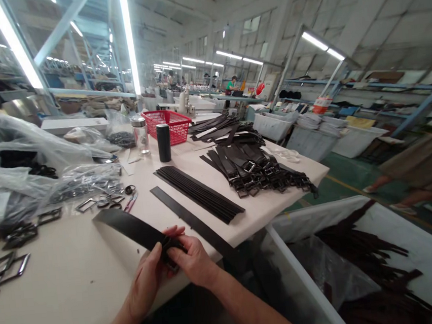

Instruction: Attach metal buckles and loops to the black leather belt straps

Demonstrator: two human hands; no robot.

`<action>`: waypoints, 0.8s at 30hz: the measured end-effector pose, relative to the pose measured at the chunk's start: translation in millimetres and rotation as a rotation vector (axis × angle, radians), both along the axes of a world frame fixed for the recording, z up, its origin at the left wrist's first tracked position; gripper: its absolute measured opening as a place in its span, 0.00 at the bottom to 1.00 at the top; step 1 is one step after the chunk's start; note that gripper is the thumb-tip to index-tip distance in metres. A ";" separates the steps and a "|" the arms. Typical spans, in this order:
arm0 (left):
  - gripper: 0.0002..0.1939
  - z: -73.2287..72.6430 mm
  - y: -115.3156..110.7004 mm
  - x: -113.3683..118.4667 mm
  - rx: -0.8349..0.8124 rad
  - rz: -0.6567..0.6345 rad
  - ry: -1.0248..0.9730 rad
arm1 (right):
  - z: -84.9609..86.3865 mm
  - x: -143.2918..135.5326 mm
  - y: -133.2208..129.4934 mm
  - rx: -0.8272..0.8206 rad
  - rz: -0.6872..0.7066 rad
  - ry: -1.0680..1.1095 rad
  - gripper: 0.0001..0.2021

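Near the table's front edge, my left hand (146, 278) is closed on a black belt strap (128, 227), whose free end arches away to the upper left. My right hand (195, 259) is closed at the strap's near end, pinching it with a dark metal buckle (173, 266) that my fingers mostly cover. To the right of my hands lies a single flat strap (191, 220), with a neat stack of straps (199, 193) behind it. Loose rectangular buckles (18, 266) lie at the left, and small scissors (130, 205) with a pinkish handle lie beyond the held strap.
Straps with buckles (254, 166) are heaped at the table's far right. A red basket (169, 127), glass jar (140, 136) and black cylinder (164, 143) stand at the back. Plastic bags (42, 148) cover the left. A white bin (308, 285) stands right; a person's legs (405, 184) show beyond.
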State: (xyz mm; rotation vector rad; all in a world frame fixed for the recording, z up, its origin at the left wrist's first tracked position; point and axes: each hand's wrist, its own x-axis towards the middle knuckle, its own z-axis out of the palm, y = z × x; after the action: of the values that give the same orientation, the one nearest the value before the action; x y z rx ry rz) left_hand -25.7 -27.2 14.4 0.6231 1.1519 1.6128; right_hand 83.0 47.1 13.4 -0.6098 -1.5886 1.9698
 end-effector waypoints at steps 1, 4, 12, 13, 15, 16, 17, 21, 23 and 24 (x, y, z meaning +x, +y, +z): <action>0.29 -0.7 0.1 -0.4 -0.002 0.004 0.030 | 0.0 0.0 -0.1 -0.012 -0.002 0.002 0.20; 0.29 -4.9 1.4 -2.6 -0.011 -0.012 0.176 | -1.4 0.0 1.9 -0.041 -0.017 0.017 0.22; 0.29 -4.3 1.2 6.0 -0.119 0.069 0.472 | 9.2 14.7 7.5 0.172 -0.068 -0.035 0.16; 0.29 -1.0 -0.4 8.8 -0.102 0.086 0.481 | 16.0 19.9 9.2 0.226 -0.060 -0.061 0.15; 0.27 5.7 -3.6 14.0 -0.057 0.102 0.498 | 33.9 32.2 18.9 0.301 -0.043 -0.090 0.13; 0.27 8.4 -4.6 15.8 -0.038 0.100 0.501 | 44.3 38.7 27.8 0.327 -0.041 -0.094 0.13; 0.26 10.2 -5.1 16.8 -0.024 0.095 0.497 | 55.2 45.1 39.9 0.354 -0.068 -0.091 0.13; 0.28 6.1 -3.0 12.0 -0.029 0.018 0.466 | 91.0 66.7 114.1 0.378 -0.355 -0.237 0.12; 0.30 0.2 -1.7 7.1 -0.038 -0.027 0.455 | 97.1 75.6 157.4 0.374 -0.464 -0.304 0.10; 0.31 -2.5 -1.4 5.1 -0.036 -0.036 0.451 | 96.4 79.8 177.6 0.368 -0.517 -0.343 0.09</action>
State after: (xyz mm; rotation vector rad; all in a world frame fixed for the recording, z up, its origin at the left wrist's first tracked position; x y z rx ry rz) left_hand -20.6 -28.5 11.9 1.0121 1.4800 1.4554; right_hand 162.8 224.7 109.7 -1.1119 -1.7126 1.2060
